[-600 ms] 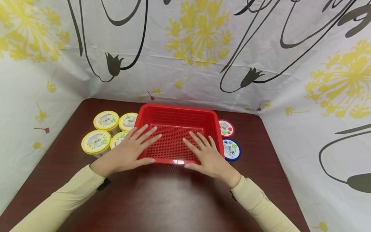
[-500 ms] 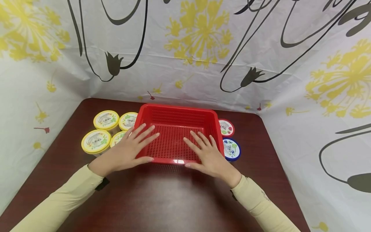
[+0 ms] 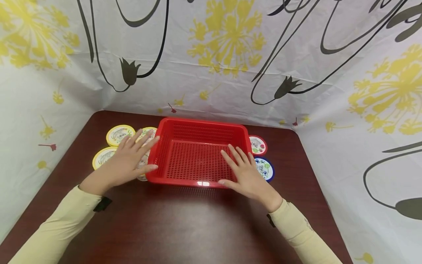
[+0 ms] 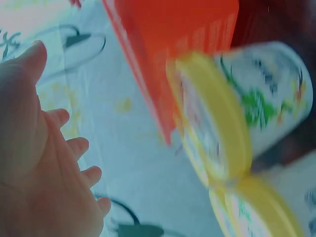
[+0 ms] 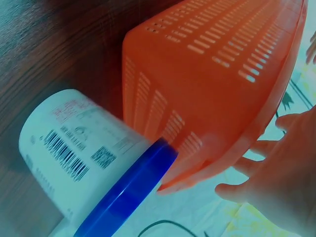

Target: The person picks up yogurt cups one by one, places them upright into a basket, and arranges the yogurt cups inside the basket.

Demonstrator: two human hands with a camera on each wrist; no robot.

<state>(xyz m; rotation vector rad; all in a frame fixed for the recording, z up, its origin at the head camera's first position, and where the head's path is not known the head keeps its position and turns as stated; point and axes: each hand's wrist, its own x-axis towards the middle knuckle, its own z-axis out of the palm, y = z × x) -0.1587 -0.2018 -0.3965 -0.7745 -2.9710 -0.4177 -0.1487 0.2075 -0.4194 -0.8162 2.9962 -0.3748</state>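
Observation:
A red perforated plastic basket (image 3: 204, 126) stands mid-table. My left hand (image 3: 118, 165), fingers straight and spread, is over the yellow-lidded tubs (image 3: 118, 134) left of the basket, hiding parts of them. In the left wrist view that hand (image 4: 44, 148) is apart from the nearest yellow-lidded tub (image 4: 266, 94). Over the basket's right front corner is my right hand (image 3: 247, 178), fingers spread and holding nothing; whether it touches the rim I cannot tell. A blue-lidded tub (image 5: 89, 153) stands close beside the basket's right wall.
Behind the blue-lidded tub is a red-lidded tub (image 3: 258, 145), partly covered by the basket rim. Dark red-brown table (image 3: 197, 227) reaches toward me. White patterned cloth (image 3: 211, 84) hangs at the back and both sides.
My left hand has moved left, from over the basket's left side to above the yellow-lidded tubs. My right hand has shifted slightly right. The basket and tubs stay put.

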